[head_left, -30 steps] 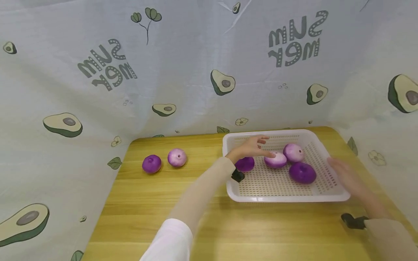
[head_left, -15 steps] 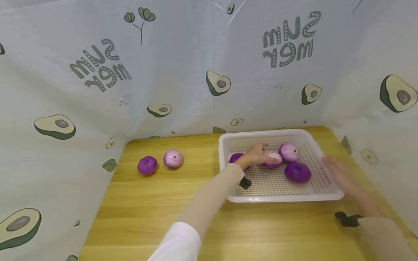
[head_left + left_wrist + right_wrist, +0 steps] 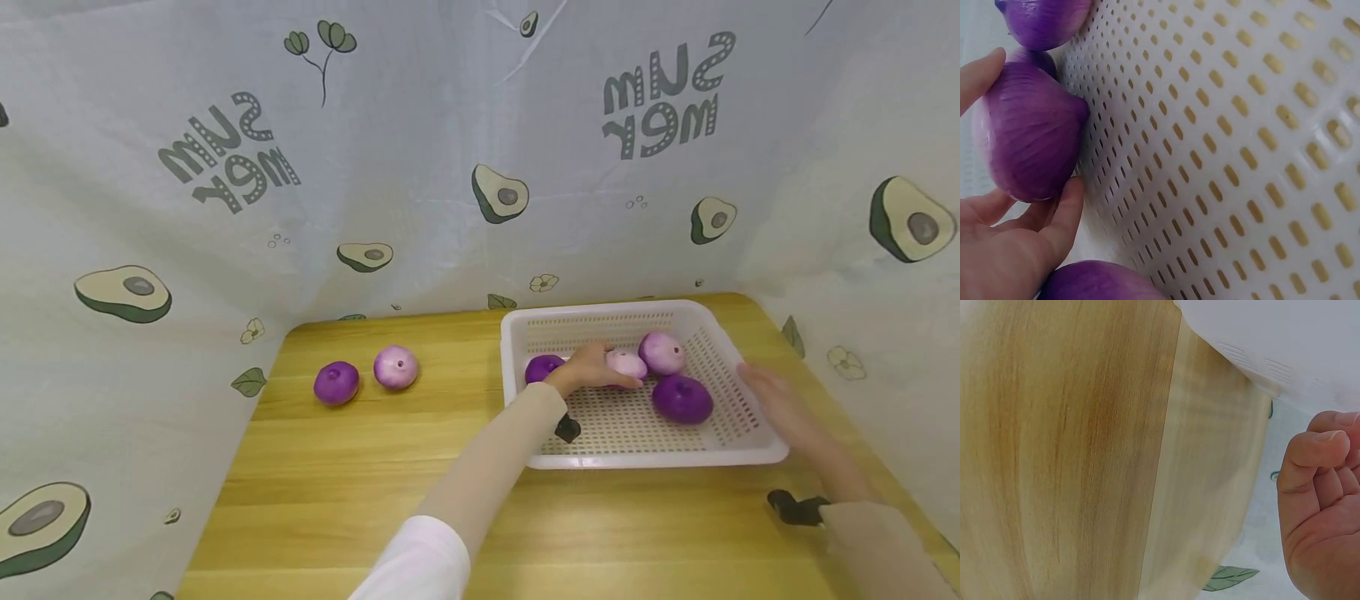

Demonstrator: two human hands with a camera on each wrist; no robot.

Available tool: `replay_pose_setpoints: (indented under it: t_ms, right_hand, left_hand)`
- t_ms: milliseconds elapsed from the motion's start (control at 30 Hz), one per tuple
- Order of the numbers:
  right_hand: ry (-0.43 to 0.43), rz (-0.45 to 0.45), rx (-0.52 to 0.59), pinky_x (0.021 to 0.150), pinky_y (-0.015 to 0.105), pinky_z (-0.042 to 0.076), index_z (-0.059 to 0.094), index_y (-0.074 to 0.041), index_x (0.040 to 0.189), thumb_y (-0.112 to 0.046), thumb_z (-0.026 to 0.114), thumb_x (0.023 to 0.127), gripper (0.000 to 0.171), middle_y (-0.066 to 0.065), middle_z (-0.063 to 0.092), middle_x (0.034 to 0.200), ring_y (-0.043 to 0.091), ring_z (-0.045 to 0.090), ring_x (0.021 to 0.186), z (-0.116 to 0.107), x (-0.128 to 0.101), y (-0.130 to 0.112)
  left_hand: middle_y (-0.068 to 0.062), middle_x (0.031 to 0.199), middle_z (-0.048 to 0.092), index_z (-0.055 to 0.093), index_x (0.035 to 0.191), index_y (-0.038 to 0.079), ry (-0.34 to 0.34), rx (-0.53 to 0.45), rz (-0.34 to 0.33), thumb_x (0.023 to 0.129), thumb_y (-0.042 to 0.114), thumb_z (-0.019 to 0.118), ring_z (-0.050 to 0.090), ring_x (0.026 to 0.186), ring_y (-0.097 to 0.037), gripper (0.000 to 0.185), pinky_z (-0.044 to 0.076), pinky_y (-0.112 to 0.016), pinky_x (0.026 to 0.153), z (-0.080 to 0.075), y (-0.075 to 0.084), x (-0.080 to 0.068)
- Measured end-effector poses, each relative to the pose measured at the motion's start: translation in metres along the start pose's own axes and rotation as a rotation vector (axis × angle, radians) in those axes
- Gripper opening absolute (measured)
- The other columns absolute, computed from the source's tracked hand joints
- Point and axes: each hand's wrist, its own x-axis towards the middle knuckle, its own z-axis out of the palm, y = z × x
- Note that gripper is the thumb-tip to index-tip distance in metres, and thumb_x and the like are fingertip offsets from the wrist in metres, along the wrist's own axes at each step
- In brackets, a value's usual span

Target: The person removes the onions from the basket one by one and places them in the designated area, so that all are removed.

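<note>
Your left hand (image 3: 590, 369) reaches into the white perforated basket (image 3: 738, 454) and grips a pale purple onion (image 3: 627, 363); in the left wrist view the thumb and fingers (image 3: 1063, 215) curl round its sides.

- Held onion: sits on the basket floor, towards the far side and near the middle. It lies tipped on its side, so its stem-to-root axis runs roughly level; in the left wrist view one pointed end (image 3: 1079, 106) faces the holed floor. Which end that is cannot be told.
- Second pale onion (image 3: 662, 352): just right of the held one, touching or nearly touching it, towards the basket's far right corner.
- Dark purple onion (image 3: 682, 398): nearer you, right of centre in the basket, dimpled end up.
- Another dark purple onion (image 3: 543, 367): by the basket's left wall, partly behind your left hand.
- Your right hand (image 3: 776, 402): beside the basket's right rim, holding nothing; the right wrist view shows its fingers (image 3: 1310, 465) loosely curled over the palm.
- Basket: on the right half of the wooden desk (image 3: 337, 467), close to the far edge.
- Two loose onions towards the desk's far left: a dark purple one (image 3: 336, 382) and a paler one (image 3: 395, 367), just beside each other.
</note>
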Motion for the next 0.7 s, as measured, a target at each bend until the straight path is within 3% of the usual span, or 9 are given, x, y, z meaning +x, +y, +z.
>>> replay_pose_setpoints:
  t_ms: [167,267,433,700]
  right_hand:
    - [0.009,-0.006,-0.001,0.108,0.074,-0.001,0.007,0.022,0.145,-0.043,0.017,0.109,0.075,0.047,0.003,0.147,0.066,0.0,0.135,0.0,0.003,0.004]
    - [0.01,-0.011,-0.004,0.108,0.074,-0.001,0.007,0.021,0.145,-0.043,0.017,0.109,0.074,0.047,0.003,0.147,0.066,0.0,0.135,-0.001,0.004,0.005]
    - [0.018,-0.024,0.001,0.108,0.074,-0.001,0.008,0.022,0.144,-0.041,0.018,0.109,0.073,0.048,0.005,0.146,0.067,0.002,0.134,0.0,0.005,0.004]
    - [0.002,-0.013,-0.001,0.108,0.074,0.0,0.007,0.023,0.144,-0.042,0.017,0.109,0.074,0.049,0.004,0.145,0.067,0.001,0.133,0.001,0.003,0.002]
  left_hand:
    - [-0.006,0.128,0.064,0.057,0.138,0.003,-0.006,0.029,-0.014,0.071,0.04,0.09,0.058,0.117,-0.013,0.084,0.045,-0.019,0.094,-0.004,0.004,-0.001]
    - [-0.007,0.133,0.062,0.055,0.139,0.002,-0.013,0.011,-0.018,0.07,0.038,0.091,0.056,0.12,-0.014,0.086,0.044,-0.019,0.097,-0.009,0.009,-0.003]
    - [-0.006,0.129,0.063,0.055,0.138,0.002,-0.024,-0.053,-0.001,0.068,0.033,0.093,0.058,0.114,-0.012,0.086,0.046,-0.018,0.093,-0.021,0.015,-0.006]
    - [0.001,0.126,0.063,0.057,0.139,0.007,-0.056,-0.072,0.07,0.069,0.033,0.093,0.058,0.104,-0.005,0.083,0.047,-0.013,0.082,-0.048,0.027,-0.014]
